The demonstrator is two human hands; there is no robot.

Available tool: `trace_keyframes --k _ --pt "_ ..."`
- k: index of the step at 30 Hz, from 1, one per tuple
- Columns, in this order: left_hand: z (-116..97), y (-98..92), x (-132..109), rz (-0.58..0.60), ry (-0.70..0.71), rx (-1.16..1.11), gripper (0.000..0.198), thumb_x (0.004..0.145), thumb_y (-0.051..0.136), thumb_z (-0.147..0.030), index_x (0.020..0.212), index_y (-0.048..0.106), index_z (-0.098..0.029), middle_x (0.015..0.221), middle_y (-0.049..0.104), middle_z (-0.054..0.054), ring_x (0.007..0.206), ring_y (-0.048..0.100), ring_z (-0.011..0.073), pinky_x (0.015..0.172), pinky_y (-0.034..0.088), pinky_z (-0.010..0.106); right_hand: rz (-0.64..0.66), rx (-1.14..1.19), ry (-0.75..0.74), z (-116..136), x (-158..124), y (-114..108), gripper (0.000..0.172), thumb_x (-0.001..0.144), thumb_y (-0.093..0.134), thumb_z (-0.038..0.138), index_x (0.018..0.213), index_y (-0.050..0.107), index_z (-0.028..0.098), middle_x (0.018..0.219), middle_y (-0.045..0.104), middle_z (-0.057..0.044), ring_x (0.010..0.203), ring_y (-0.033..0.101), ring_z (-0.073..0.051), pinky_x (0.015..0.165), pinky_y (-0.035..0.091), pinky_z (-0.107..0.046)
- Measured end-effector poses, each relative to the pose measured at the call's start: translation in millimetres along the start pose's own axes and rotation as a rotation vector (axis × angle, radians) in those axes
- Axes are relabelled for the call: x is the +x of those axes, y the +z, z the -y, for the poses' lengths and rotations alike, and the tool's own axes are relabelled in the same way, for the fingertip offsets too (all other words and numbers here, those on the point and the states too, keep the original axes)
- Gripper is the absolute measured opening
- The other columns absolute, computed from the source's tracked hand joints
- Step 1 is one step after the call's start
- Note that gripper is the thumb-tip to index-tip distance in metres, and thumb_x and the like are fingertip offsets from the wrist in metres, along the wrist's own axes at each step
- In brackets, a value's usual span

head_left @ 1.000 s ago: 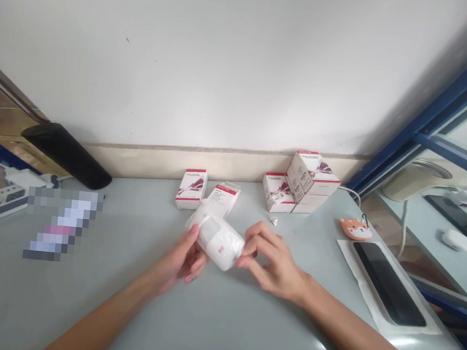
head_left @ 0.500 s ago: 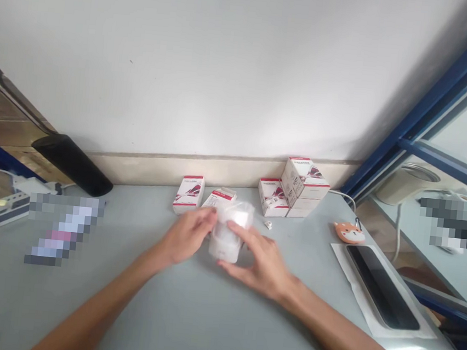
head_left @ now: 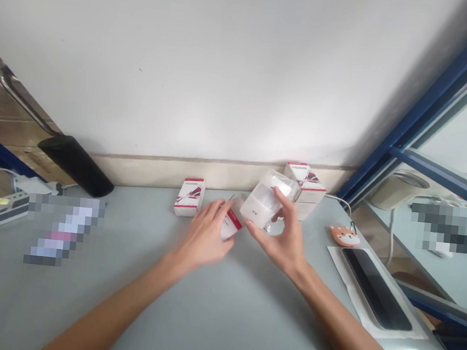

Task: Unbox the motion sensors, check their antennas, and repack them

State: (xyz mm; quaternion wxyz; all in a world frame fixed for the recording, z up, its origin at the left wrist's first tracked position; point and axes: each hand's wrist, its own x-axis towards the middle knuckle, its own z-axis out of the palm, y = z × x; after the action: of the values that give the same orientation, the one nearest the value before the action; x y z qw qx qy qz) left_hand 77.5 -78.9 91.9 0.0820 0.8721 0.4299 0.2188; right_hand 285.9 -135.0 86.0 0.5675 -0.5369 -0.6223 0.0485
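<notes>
- White plastic forms the device point(head_left: 264, 203), which is wrapped in clear film and held up above the far part of the grey table point(head_left: 203, 315), tilted with its upper end toward the right.
- The device is pinched by the right hand point(head_left: 287, 242): the thumb is pressed against its lower near edge, and the fingers are curled round its right side.
- The left hand point(head_left: 206, 237) is laid palm-down over a small white-and-red box point(head_left: 232, 225) that lies on the table.
- The left fingers are stretched out close together across the top of this box. The thumb is hidden, so it cannot be told whether the box is clasped or merely covered.
- The red end of the small box is seen between the two hands, just below and left of the device.
- A stack of boxes point(head_left: 309, 185) of the same print is set against the wall strip, directly behind the device and partly hidden by it.
- A single box point(head_left: 190, 195) is stood upright left of the left hand, near it but apart.
- An orange fox-shaped figure point(head_left: 344, 236) is placed right of the right hand.
- A black phone point(head_left: 375, 287) is laid on a white sheet point(head_left: 343, 261) just beyond the figure, toward the table's right edge.
- A black handle point(head_left: 73, 162) is seen at the far left of the table.
</notes>
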Motion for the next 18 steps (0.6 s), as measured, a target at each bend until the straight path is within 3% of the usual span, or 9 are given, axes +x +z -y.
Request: trace_keyframes --k 5,10,12,14,16,18 --pt "-11 3.6 -40 -0.241 0.048 -0.237 0.089 0.087 0.073 -0.021 0.163 0.028 -0.029 0.154 0.055 0.015 0.138 0.059 0.0340 0.108 0.055 0.050 0.102 0.019 -0.042 25 9 6 0.077 0.087 0.084 0.044 0.153 0.045 0.034 0.143 0.062 -0.011 0.107 0.065 -0.028 0.091 0.057 -0.046" --pt "-5 27.3 -52 -0.465 -0.051 -0.508 0.104 0.084 0.084 -0.028 0.167 0.022 -0.030 0.162 0.046 0.017 0.150 0.049 0.0374 0.117 0.050 0.054 0.262 -0.139 -0.212 40 5 21 0.057 0.098 0.072 0.044 0.149 0.050 0.034 0.115 0.071 -0.008 0.103 0.061 -0.029 0.091 0.051 -0.048" --pt "-4 33.1 -54 -0.490 -0.084 -0.654 0.103 0.085 0.085 -0.032 0.167 0.023 -0.030 0.162 0.047 0.018 0.148 0.051 0.0372 0.115 0.053 0.053 0.376 -0.185 -0.284 41 0 24 0.050 0.101 0.067 0.044 0.148 0.052 0.035 0.126 0.068 -0.010 0.113 0.057 -0.032 0.096 0.048 -0.051" --pt "-5 35.3 -55 -0.494 -0.121 -0.780 0.102 0.087 0.084 -0.034 0.167 0.021 -0.031 0.161 0.048 0.018 0.145 0.055 0.0356 0.111 0.057 0.051 0.423 -0.225 -0.327 39 -6 26 0.043 0.101 0.067 0.045 0.142 0.057 0.036 0.149 0.054 -0.011 0.128 0.050 -0.037 0.103 0.044 -0.056" --pt "-7 35.5 -56 -0.494 -0.131 -0.824 0.101 0.087 0.084 -0.035 0.167 0.022 -0.030 0.159 0.051 0.018 0.143 0.056 0.0352 0.111 0.057 0.051 0.385 -0.238 -0.338 38 -10 25 0.038 0.100 0.066 0.042 0.138 0.060 0.035 0.162 0.041 -0.011 0.136 0.044 -0.039 0.107 0.041 -0.059" --pt "-9 35.8 -57 -0.497 -0.126 -0.803 0.101 0.085 0.086 -0.033 0.166 0.025 -0.029 0.156 0.053 0.018 0.143 0.056 0.0359 0.114 0.054 0.053 0.311 -0.196 -0.326 36 -11 23 0.042 0.101 0.064 0.035 0.142 0.054 0.032 0.160 0.040 -0.014 0.137 0.046 -0.037 0.109 0.040 -0.058"
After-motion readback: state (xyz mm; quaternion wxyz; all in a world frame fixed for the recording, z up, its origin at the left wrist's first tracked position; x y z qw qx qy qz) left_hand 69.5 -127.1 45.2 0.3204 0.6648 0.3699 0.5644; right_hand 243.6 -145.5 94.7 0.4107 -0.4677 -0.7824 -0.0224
